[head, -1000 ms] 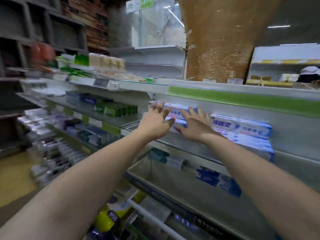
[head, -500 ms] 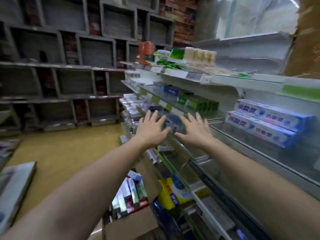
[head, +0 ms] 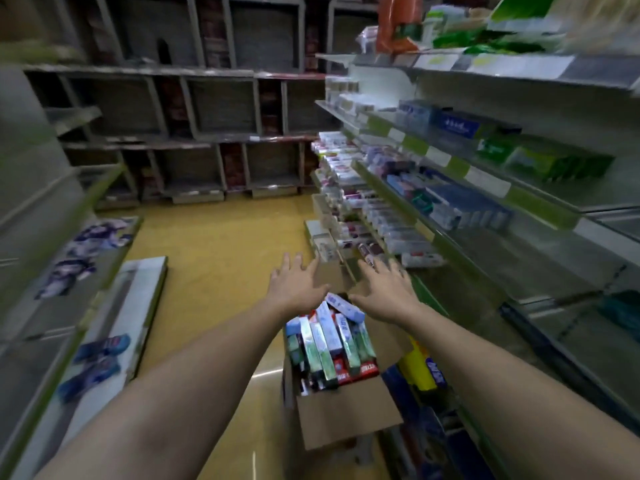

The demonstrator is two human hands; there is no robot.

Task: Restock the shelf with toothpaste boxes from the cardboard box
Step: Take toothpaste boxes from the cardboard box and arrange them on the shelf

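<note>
Where the hands hang: left hand (head: 294, 285) and right hand (head: 388, 292) side by side over the far end of the box (head: 343, 417).
Grip: both empty, fingers straight and spread.
Toothpaste packs (head: 329, 344): standing on end, filling the box.
Box: flaps open, just beside the shelf's (head: 485, 258) bottom tier.

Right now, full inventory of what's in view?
cardboard box: one, brown, open on the floor beside the right shelves
toothpaste boxes: many, green, white, blue, red, packed in the cardboard box
right shelves: several tiers, grey with green strips, blurred stock
yellow pack: one, yellow, right of the cardboard box
blue packs: few, blue, low on the left
floor: yellow, aisle
left hand: one, open, empty, above the cardboard box
right hand: one, open, empty, above the cardboard box
</note>
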